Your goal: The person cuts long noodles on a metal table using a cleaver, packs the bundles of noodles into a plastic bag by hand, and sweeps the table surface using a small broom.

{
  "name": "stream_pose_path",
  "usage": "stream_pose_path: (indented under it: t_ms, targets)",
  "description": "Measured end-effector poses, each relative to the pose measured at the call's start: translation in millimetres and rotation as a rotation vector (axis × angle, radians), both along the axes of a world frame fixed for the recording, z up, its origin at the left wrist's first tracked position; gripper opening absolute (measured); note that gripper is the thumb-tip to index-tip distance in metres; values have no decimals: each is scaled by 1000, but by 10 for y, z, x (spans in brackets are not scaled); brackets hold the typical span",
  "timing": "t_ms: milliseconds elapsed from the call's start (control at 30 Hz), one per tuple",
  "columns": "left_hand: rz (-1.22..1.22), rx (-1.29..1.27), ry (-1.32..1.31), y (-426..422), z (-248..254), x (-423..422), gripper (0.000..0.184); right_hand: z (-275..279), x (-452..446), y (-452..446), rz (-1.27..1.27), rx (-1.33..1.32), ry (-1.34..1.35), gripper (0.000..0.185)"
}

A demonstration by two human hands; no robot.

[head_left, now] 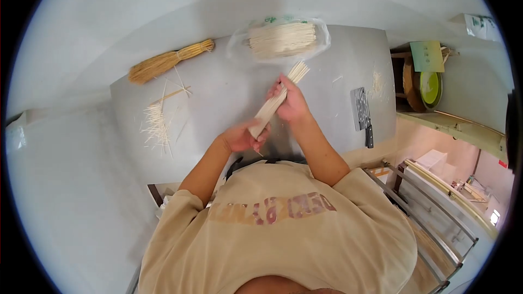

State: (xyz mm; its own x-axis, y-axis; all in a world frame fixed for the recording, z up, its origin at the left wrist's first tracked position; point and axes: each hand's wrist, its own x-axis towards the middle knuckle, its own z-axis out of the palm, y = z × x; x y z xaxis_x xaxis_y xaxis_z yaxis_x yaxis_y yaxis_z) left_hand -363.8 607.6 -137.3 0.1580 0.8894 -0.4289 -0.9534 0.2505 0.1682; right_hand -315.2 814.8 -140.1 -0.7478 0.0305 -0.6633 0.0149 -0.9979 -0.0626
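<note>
A bundle of pale dried noodles (271,110) lies slantwise between my hands over the metal table. My left hand (243,135) is closed around its lower end, and a single strand pokes out beneath the fingers. Farther up, my right hand (291,100) wraps the bundle, leaving the fanned upper ends free. Just beyond, a clear plastic bag (322,42) holds a thick stack of the same noodles (283,40).
A straw hand broom (170,61) lies at the table's (212,92) back left, above loose noodle strands (157,125). On the right rest a cleaver (360,110) and small broken bits (377,83). A shelf with a green bowl (430,88) stands beyond the right edge.
</note>
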Motion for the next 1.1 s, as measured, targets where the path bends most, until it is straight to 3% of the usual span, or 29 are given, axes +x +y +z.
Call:
stream_pose_path:
  t_ms: [67, 133, 167, 233, 333, 400, 467, 500, 533, 633, 700, 733, 800, 833, 900, 933, 1000, 1033, 1100]
  targets:
    - [41, 7, -16, 47, 84, -169, 48, -113, -267, 240, -136, -99, 56, 20]
    - [359, -251, -5, 190, 389, -373, 51, -180, -585, 440, -178, -85, 26, 20]
    - [443, -245, 146, 97, 29, -452, 46, -204, -745, 539, -221, -70, -2, 20]
    - [539, -618, 601, 123, -192, -590, 39, -453, -1028, 760, -258, -16, -3, 20]
    - [694, -738, 766, 294, -413, -894, 45, -826, -1364, 1052, -319, 75, -125, 16]
    - [670, -796, 743, 496, -371, -1045, 52, -925, -1494, 1142, -349, 112, -240, 16]
    - [646, -847, 718, 717, -373, -1193, 58, -839, -1586, 1209, -397, 111, -318, 28]
    - [598, -826, 676, 804, -409, -1265, 63, -780, -1502, 1209, -293, 94, -132, 41]
    - [551, -804, 635, 876, -437, -1318, 68, -715, -1428, 1207, -288, 97, -135, 41]
    - [638, -788, 554, 1013, -489, -1412, 59, -508, -1096, 1174, -178, 91, -214, 39]
    - [658, -746, 539, 955, -826, -1493, 48, -404, -718, 1186, -250, 663, -73, 43]
    - [674, -703, 530, 932, -902, -1517, 37, -353, -672, 1299, -248, 663, -81, 43]
    - [666, -706, 526, 920, -954, -1556, 29, -258, -589, 1578, -223, 1359, -315, 56]
    - [666, -704, 527, 942, -900, -1561, 25, -309, -564, 1749, -226, 1359, -321, 56]
    - [630, -708, 552, 981, -762, -1576, 24, -530, -575, 2106, 176, 1993, -748, 76]
    - [599, -714, 577, 997, -685, -1600, 27, -646, -568, 2229, 174, 1994, -746, 76]
    - [595, -754, 632, 1051, -520, -1568, 33, -762, -589, 2332, 492, 2050, -809, 90]
    - [586, -795, 684, 1062, -471, -1553, 39, -742, -597, 2347, 494, 2051, -803, 90]
    - [538, -803, 743, 1047, -474, -1638, 43, -707, -589, 2386, 748, 1818, -776, 94]
